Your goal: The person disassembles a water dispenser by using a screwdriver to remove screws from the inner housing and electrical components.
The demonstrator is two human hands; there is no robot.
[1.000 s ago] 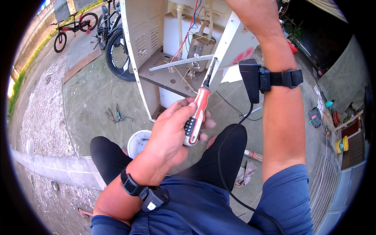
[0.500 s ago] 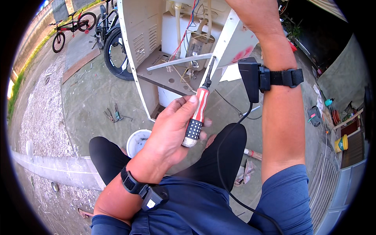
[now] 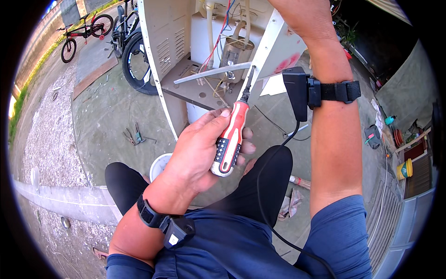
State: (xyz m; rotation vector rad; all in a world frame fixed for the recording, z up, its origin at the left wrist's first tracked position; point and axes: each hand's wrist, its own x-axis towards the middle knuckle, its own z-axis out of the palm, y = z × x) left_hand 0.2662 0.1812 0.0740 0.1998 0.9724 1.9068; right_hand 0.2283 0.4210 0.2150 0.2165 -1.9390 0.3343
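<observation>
My left hand (image 3: 197, 144) is wrapped round the handle of a screwdriver (image 3: 233, 128), patterned in red and white stripes with white stars on dark blue. The screwdriver's shaft points up and away, its tip meeting the white front flange of an open metal cabinet (image 3: 269, 37). My right hand (image 3: 304, 16) is at the cabinet's upper right side; the fingers are cut off by the top edge, so their grip is hidden. Inside the cabinet are a silver metal cylinder (image 3: 236, 51), pale tubes and red and blue wires. A pale strip (image 3: 211, 73) slants across its opening.
Pliers (image 3: 137, 135) lie on the grey ground mat left of the cabinet. A white bucket (image 3: 160, 165) stands by my left knee. Two bicycles (image 3: 83, 32) stand at the far left. A black cable (image 3: 261, 195) hangs from my right wrist device. A yellow bucket (image 3: 405, 169) is at the right.
The screwdriver handle has turned in my left hand, showing a white slotted face where mostly stars showed before. My left wrist has rolled slightly. The right arm is nearly still.
</observation>
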